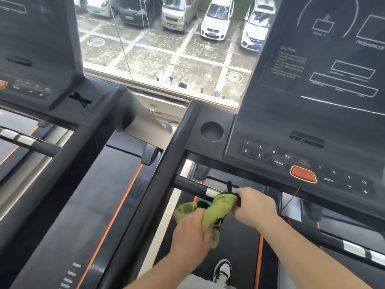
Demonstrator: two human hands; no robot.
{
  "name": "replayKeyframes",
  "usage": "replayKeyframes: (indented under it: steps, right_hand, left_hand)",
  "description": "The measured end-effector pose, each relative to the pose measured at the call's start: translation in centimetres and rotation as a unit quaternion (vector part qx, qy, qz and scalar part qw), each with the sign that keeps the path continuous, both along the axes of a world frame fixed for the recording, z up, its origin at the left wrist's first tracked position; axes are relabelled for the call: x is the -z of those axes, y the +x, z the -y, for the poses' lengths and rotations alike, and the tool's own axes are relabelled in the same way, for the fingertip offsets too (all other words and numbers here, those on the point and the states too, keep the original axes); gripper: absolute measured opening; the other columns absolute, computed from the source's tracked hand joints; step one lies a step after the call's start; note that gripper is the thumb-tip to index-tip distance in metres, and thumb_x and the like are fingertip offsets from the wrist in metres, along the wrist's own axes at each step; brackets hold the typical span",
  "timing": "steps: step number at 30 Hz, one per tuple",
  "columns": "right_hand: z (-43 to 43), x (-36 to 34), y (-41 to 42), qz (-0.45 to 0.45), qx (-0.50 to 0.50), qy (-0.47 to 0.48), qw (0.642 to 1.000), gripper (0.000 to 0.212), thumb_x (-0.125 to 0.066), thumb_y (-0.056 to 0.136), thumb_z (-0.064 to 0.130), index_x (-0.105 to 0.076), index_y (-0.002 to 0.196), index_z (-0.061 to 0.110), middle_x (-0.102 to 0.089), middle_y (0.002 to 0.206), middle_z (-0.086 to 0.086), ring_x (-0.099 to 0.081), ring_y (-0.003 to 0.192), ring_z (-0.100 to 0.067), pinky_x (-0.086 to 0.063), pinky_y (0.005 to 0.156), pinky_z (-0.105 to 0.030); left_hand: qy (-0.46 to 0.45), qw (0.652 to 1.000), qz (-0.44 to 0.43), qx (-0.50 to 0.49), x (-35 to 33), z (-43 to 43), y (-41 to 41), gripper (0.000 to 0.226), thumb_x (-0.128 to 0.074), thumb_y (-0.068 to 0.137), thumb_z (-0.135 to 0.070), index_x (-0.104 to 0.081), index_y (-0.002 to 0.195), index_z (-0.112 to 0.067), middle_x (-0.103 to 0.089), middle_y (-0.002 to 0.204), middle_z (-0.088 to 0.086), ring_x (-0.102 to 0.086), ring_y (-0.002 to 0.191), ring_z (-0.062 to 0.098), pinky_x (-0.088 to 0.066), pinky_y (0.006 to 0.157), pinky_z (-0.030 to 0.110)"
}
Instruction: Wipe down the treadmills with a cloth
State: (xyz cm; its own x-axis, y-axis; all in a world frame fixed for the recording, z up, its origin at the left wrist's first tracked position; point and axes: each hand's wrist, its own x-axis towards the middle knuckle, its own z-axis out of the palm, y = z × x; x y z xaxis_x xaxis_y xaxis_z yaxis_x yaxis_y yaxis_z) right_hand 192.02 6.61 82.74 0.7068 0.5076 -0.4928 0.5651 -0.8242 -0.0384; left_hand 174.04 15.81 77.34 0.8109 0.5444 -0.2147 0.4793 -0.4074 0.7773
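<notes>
The crossbar (192,189) under the right treadmill's console (270,130) is being wiped. The green cloth (218,207) is held against the bar near its left end, bunched in the curled left grip (192,230) and pinched at its top by the right grip (257,206). Its long axis runs lower left to upper right. Next, a slide rightward along the bar is likely called for, with the 2 grips tight.

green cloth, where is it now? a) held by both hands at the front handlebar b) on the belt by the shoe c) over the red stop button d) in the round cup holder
a, the left hand and right hand both grip the green cloth at the handlebar.
</notes>
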Motion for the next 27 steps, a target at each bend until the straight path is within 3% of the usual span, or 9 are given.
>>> replayKeyframes:
  steps: [2,5,8,13,15,19,23,25,27]
  right_hand:
    - [-0.1,-0.1,0.2,-0.009,0.007,-0.001,1.0,0.021,-0.064,0.085,0.046,-0.061,0.098,0.031,-0.067,0.102,0.01,-0.066,0.101,-0.021,-0.048,0.074,-0.032]
    - [0.0,-0.2,0.0,-0.006,0.017,0.001,1.0,0.038,-0.068,0.081,0.066,-0.061,0.095,0.031,-0.065,0.099,0.013,-0.065,0.098,-0.018,-0.053,0.083,-0.033]
    - [0.5,-0.4,-0.7,0.0,0.025,0.019,1.0,0.04,-0.068,0.082,0.068,-0.063,0.097,0.032,-0.064,0.101,0.012,-0.064,0.099,-0.018,-0.054,0.084,-0.035]
    - [2.7,-0.6,-2.4,0.003,0.033,0.114,0.993,0.044,-0.066,0.094,0.054,-0.063,0.127,0.024,-0.064,0.12,0.007,-0.06,0.116,-0.02,-0.053,0.092,-0.04]
    - [4.4,-0.4,-2.8,0.022,0.037,0.163,0.986,0.052,-0.068,0.095,0.044,-0.058,0.141,0.022,-0.06,0.137,0.005,-0.052,0.131,-0.019,-0.047,0.105,-0.038]
    - [8.0,0.0,-1.9,0.056,0.072,0.19,0.978,0.064,-0.073,0.092,0.035,-0.052,0.15,0.017,-0.053,0.152,0.0,-0.044,0.144,-0.02,-0.036,0.119,-0.038]
    - [10.5,0.2,-0.7,0.049,0.098,0.132,0.985,0.08,-0.079,0.086,0.038,-0.045,0.155,0.017,-0.047,0.155,-0.002,-0.042,0.144,-0.023,-0.036,0.12,-0.04]
    - [11.6,0.2,-0.2,0.045,0.103,0.103,0.988,0.082,-0.079,0.084,0.042,-0.045,0.154,0.018,-0.052,0.148,0.0,-0.047,0.137,-0.022,-0.042,0.114,-0.038]
    - [12.6,0.2,0.2,0.049,0.116,0.067,0.99,0.076,-0.076,0.081,0.046,-0.05,0.149,0.023,-0.056,0.138,0.004,-0.053,0.13,-0.021,-0.049,0.105,-0.038]
  left_hand:
    - [-0.218,0.96,-0.063,-0.162,0.9,0.9,-1.1,0.033,-0.044,0.096,-0.051,-0.067,0.099,-0.028,-0.073,0.092,-0.009,-0.067,0.086,0.008,-0.058,0.079,0.037]
    - [-0.339,0.869,-0.122,-0.339,2.1,-0.4,-1.4,0.042,-0.056,0.096,-0.054,-0.074,0.101,-0.016,-0.076,0.095,0.006,-0.071,0.089,0.026,-0.059,0.091,0.045]
    - [-0.456,0.775,-0.049,-0.434,0.6,-1.2,-0.1,0.051,-0.069,0.084,-0.063,-0.073,0.104,-0.016,-0.078,0.095,0.01,-0.076,0.089,0.032,-0.061,0.089,0.052]
    - [-0.564,0.646,0.115,-0.502,-2.7,-2.6,4.8,0.012,-0.062,0.1,-0.026,-0.063,0.106,-0.016,-0.071,0.103,0.008,-0.071,0.091,0.029,-0.058,0.086,0.046]
    - [-0.579,0.64,0.097,-0.496,-3.1,-2.0,6.3,0.007,-0.06,0.097,-0.022,-0.059,0.102,-0.018,-0.067,0.098,0.005,-0.068,0.083,0.025,-0.057,0.083,0.042]
    - [-0.58,0.683,0.028,-0.443,-3.1,-0.1,7.8,0.015,-0.056,0.089,-0.028,-0.059,0.1,-0.019,-0.066,0.095,0.004,-0.07,0.086,0.026,-0.059,0.086,0.042]
    - [-0.544,0.747,-0.059,-0.377,-3.6,2.0,7.0,0.014,-0.054,0.098,-0.02,-0.061,0.107,-0.012,-0.07,0.101,0.012,-0.068,0.083,0.027,-0.054,0.064,0.034]
    - [-0.553,0.738,-0.036,-0.386,-4.5,1.4,6.4,0.01,-0.053,0.101,-0.012,-0.061,0.106,-0.01,-0.069,0.097,0.012,-0.067,0.08,0.024,-0.051,0.058,0.032]
    - [-0.533,0.718,0.061,-0.443,-4.6,-0.6,6.2,0.018,-0.047,0.1,-0.001,-0.059,0.09,-0.01,-0.065,0.089,0.01,-0.064,0.073,0.022,-0.052,0.059,0.028]
